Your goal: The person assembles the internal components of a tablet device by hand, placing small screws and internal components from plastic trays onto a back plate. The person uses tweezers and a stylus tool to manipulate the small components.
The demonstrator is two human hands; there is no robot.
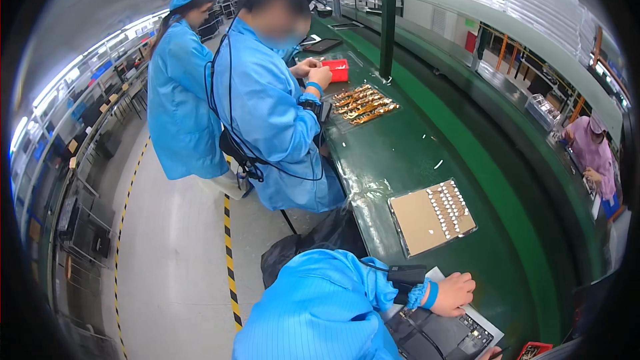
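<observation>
Got opened flat electronic device (460, 331), board parts exposed, lying on green worktop (400, 153). See left hand (455, 293) laid palm-down over device's far edge, fingers bent; cannot tell if pinching anything. Also see blue wristband (433, 295) and black module (408, 274) on that arm, just beside device. Caught only a bit of right hand (493, 354) near device's right corner, cropped by lower edge; cannot tell if gripping. Noted red tray (548, 346) with small parts, right of device. See brown board (415, 225) beyond device, bearing rows of small white pieces (452, 208). Found copper-coloured parts (363, 103) farther beyond device, then red box (339, 70) at co-worker's (263, 103) hands. Add second person (185, 87) well left of device, person in pink (592, 150) well right.
</observation>
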